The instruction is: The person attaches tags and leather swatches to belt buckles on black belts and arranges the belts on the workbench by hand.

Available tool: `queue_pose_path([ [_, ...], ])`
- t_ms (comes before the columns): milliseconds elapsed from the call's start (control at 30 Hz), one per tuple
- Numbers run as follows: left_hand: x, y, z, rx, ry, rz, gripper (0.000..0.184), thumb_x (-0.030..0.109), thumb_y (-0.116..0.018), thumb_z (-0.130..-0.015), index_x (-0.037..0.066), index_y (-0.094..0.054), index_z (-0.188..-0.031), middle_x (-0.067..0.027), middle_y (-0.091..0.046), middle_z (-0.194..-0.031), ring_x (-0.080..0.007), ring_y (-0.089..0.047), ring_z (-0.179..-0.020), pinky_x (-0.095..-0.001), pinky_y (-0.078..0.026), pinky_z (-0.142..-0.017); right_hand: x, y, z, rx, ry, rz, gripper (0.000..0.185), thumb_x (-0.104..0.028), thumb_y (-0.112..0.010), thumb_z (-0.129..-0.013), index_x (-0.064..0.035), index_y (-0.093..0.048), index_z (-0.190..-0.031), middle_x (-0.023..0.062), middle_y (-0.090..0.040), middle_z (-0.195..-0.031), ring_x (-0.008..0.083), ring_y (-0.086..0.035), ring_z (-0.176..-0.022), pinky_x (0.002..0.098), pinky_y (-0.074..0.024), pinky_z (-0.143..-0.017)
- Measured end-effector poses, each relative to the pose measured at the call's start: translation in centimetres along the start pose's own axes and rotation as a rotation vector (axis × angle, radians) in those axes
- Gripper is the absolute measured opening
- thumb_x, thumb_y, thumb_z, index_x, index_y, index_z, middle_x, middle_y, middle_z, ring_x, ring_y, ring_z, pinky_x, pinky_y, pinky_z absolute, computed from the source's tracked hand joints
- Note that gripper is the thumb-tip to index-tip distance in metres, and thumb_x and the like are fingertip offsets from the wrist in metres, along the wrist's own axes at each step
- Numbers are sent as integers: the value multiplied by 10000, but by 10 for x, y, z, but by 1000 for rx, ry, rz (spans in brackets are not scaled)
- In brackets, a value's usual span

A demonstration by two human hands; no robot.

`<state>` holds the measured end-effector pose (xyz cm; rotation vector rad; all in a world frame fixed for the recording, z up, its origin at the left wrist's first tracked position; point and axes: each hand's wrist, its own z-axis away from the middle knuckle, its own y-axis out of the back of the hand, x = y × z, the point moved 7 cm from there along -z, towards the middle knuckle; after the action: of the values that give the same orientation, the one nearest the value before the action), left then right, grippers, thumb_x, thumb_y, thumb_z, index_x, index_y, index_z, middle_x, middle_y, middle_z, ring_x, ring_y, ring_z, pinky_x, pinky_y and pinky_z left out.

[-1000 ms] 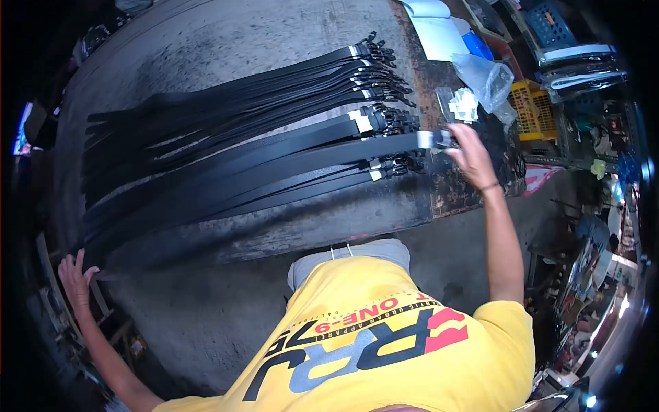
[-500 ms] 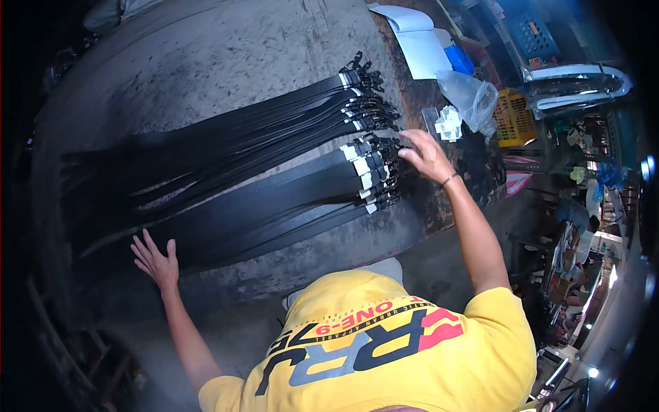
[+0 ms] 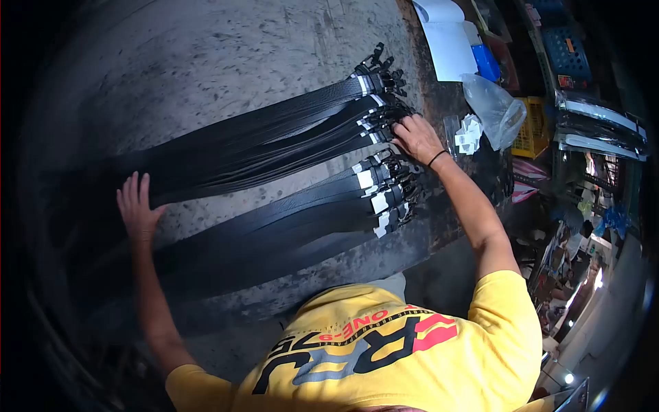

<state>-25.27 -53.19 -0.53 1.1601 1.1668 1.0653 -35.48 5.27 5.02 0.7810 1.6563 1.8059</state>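
Noted nearest: fan of flat, grained black straps (image 3: 295, 223) with white tags (image 3: 379, 202), laid on a scuffed grey tabletop (image 3: 240, 55), indistinct at far left. Beyond, on a second rippled black strap bundle (image 3: 274, 141), saw left hand (image 3: 141, 208) spread wide over its dim end, right hand (image 3: 417, 139) curled at jagged black buckles (image 3: 388, 112); could not tell whether gripping.

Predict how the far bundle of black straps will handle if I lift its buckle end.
The black straps will probably sag rather than stay rigid, being long, thin and flat. They may slip apart, since no tie shows around them. The buckle end looks likely to be heavier and apt to snag, with dark hardware crowded together there.
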Motion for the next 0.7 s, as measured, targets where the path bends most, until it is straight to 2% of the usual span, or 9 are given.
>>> queue_pose_path([
  [100, -12, 3, -30, 54, 54, -33, 821, 494, -720, -672, 159, -438, -1366, -103, -494, -1318, -295, -474, -1207, -506, -329, -1051, 7, -3, -12, 45, -4, 5, 222, -253, -678, -794, -120, -572, -937, 67, -506, -897, 268, -515, -890, 386, -457, -750],
  [133, -12, 11, -46, 179, -22, -23, 777, 515, -677, -721, 159, -443, -1372, -106, -541, -1247, -300, -526, -1128, -478, -391, -986, 8, -1, -20, 76, -6, -6, 210, -243, -679, -792, -113, -569, -914, 66, -505, -887, 270, -513, -885, 387, -453, -748],
  [267, -27, 17, -96, 208, 2, -78, 755, 540, -641, -754, 166, -442, -1379, -114, -537, -1258, -304, -527, -1120, -462, -413, -943, 24, -1, -64, 140, -102, -14, 212, -207, -681, -786, -101, -569, -931, 70, -531, -893, 285, -517, -899, 406, -445, -754],
  [367, -31, 15, -100, 254, -88, -72, 738, 535, -627, -787, 181, -418, -1400, -128, -545, -1247, -309, -542, -1092, -450, -416, -941, 37, -3, -78, 138, -117, -68, 221, -199, -685, -780, -99, -568, -938, 75, -539, -897, 296, -518, -913, 413, -441, -761],
  [467, -18, 28, -89, 166, -33, 102, 780, 556, -644, -773, 178, -403, -1411, -156, -487, -1326, -335, -480, -1200, -497, -376, -989, 37, 12, -74, 53, -72, -109, 223, -168, -702, -758, -79, -566, -911, 91, -539, -935, 308, -519, -911, 416, -440, -775],
  [533, 10, 55, -77, 151, 0, -53, 855, 572, -686, -723, 154, -401, -1412, -175, -384, -1423, -366, -348, -1328, -569, -300, -1035, 27, 35, -65, 2, -48, -163, 207, -89, -703, -739, -52, -561, -885, 116, -539, -1048, 327, -525, -966, 417, -444, -825],
  [600, 50, 78, -68, 237, -98, 172, 925, 500, -754, -672, 130, -368, -1427, -201, -305, -1470, -408, -228, -1383, -584, -215, -1077, 15, 58, -50, 64, 24, -172, 222, -68, -696, -736, -51, -554, -905, 127, -535, -1096, 341, -524, -1004, 419, -443, -851],
  [633, 79, 93, -67, 249, -151, 252, 929, 509, -756, -653, 120, -388, -1412, -202, -325, -1458, -406, -231, -1384, -565, -189, -1094, 7, 72, -42, 123, 101, -185, 239, -46, -689, -733, -50, -547, -925, 139, -531, -1143, 356, -522, -1041, 421, -443, -877],
  [700, 140, 124, -69, 228, -277, 344, 902, 462, -788, -603, 111, -449, -1361, -181, -366, -1427, -387, -286, -1354, -545, -231, -1068, 3, 83, -25, 3, 18, -268, 342, 19, -665, -698, -27, -501, -995, 180, -518, -1203, 389, -510, -1113, 429, -448, -916],
])
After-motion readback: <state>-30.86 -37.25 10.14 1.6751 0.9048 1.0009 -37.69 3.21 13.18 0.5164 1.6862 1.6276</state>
